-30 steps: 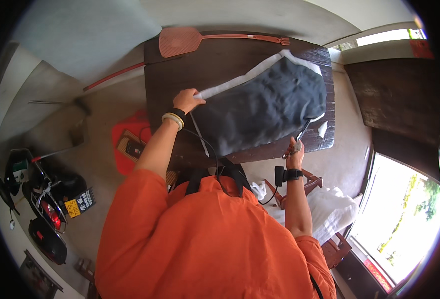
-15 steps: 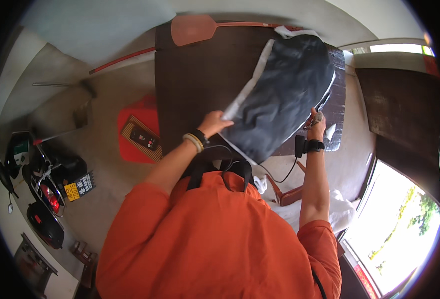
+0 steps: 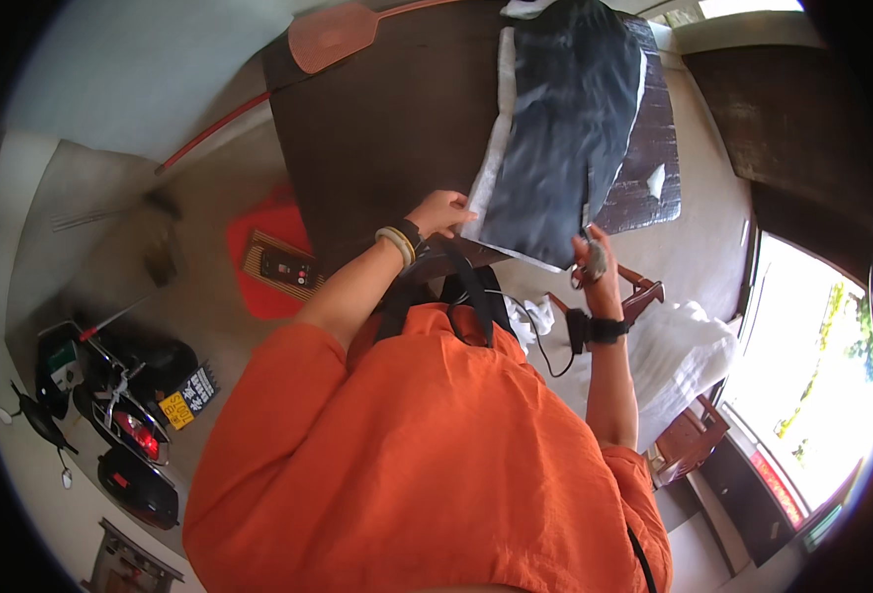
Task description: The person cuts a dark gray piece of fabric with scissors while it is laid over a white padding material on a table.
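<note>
A long piece of dark cloth with white borders [image 3: 560, 128] lies over the right part of a dark brown table [image 3: 387, 128]. My left hand [image 3: 440, 212] pinches its white border at the near left corner, fingers closed. In my right hand [image 3: 598, 265], the fingers are wrapped round the handles of a pair of scissors [image 3: 587, 212]. Their blades point away from me, at the cloth's near right part; whether they are parted I cannot make out. A small white scrap [image 3: 657, 181] lies on the table right of the cloth.
An orange-red fly swatter [image 3: 333, 38] lies at the table's far edge. Left of the table, a red stool [image 3: 244, 287] bears a slatted mat and a phone [image 3: 285, 267]. A motorbike [image 3: 125, 395] stands at the left. White fabric [image 3: 679, 351] drapes over wooden furniture at the right.
My right hand with the scissors has moved from the cloth's right edge nearer to me and left. The cloth now lies straighter away from me. My left hand still pinches its corner.
</note>
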Demonstrator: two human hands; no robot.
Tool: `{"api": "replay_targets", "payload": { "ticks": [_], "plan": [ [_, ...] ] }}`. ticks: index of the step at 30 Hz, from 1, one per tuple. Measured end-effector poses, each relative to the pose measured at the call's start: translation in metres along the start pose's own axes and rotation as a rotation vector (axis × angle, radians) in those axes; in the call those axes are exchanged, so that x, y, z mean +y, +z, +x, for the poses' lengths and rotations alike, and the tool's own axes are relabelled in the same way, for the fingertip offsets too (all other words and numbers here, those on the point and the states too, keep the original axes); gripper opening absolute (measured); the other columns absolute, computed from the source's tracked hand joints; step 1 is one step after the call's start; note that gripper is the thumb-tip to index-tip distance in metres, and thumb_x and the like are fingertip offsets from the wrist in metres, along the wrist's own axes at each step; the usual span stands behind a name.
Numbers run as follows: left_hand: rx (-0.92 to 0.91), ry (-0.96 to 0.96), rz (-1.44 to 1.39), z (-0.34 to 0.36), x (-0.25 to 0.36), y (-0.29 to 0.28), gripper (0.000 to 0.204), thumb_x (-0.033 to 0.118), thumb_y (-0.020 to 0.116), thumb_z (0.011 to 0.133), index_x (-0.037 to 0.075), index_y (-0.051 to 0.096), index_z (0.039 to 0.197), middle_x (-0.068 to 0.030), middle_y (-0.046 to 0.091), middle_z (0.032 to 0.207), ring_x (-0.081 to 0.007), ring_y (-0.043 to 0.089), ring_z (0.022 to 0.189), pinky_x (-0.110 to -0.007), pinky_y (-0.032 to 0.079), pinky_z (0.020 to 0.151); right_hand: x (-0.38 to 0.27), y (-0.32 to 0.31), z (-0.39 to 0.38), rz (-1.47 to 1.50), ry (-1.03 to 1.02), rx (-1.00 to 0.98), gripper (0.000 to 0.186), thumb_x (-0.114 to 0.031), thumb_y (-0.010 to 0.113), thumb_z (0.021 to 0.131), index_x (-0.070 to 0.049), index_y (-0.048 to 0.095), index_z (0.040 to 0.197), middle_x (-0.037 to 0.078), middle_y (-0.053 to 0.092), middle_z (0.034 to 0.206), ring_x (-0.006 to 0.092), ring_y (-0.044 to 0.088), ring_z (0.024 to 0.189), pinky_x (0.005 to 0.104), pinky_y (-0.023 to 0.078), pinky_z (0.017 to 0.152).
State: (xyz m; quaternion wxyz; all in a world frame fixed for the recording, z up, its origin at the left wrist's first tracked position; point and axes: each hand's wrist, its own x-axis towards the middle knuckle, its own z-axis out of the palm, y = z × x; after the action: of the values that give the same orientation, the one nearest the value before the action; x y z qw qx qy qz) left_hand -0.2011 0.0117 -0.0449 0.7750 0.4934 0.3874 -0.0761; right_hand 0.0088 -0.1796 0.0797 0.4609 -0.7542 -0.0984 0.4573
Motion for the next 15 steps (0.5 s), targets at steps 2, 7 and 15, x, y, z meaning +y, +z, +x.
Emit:
{"api": "replay_targets", "payload": {
  "ticks": [2, 7, 15],
  "plan": [
    [-0.014, -0.017, 0.001, -0.005, 0.000, 0.000, 0.042, 0.026, 0.067, 0.079, -0.001, 0.055, 0.110, -0.0054, 0.061, 0.089, -0.0126, 0.059, 0.073, -0.024, 0.051, 0.060, 0.006, 0.015, -0.034, 0.053, 0.114, -0.133, 0.054, -0.024, 0.065, 0.083, -0.005, 0.040, 0.127, -0.001, 0.047, 0.068, 0.0062, 0.045, 0.052, 0.0195, 0.035, 0.046],
    [-0.050, -0.120, -0.007, -0.010, -0.004, 0.004, 0.043, 0.024, 0.065, 0.081, -0.009, 0.052, 0.104, -0.0101, 0.060, 0.086, -0.0148, 0.062, 0.070, -0.023, 0.053, 0.056, 0.046, 0.022, -0.087, -0.345, -0.015, -0.623, 0.043, 0.005, 0.053, 0.080, -0.001, 0.041, 0.121, 0.001, 0.048, 0.092, 0.0080, 0.049, 0.076, 0.0213, 0.045, 0.055],
    [-0.064, -0.074, -0.077, -0.016, -0.006, 0.008, 0.037, 0.026, 0.064, 0.082, -0.006, 0.054, 0.099, -0.0097, 0.059, 0.084, -0.0154, 0.062, 0.068, -0.025, 0.054, 0.058, 0.092, 0.060, -0.095, -0.380, -0.144, -0.639, 0.032, -0.019, 0.050, 0.092, -0.006, 0.042, 0.120, 0.003, 0.047, 0.095, 0.0117, 0.052, 0.082, 0.0236, 0.044, 0.074]
  ]
}}
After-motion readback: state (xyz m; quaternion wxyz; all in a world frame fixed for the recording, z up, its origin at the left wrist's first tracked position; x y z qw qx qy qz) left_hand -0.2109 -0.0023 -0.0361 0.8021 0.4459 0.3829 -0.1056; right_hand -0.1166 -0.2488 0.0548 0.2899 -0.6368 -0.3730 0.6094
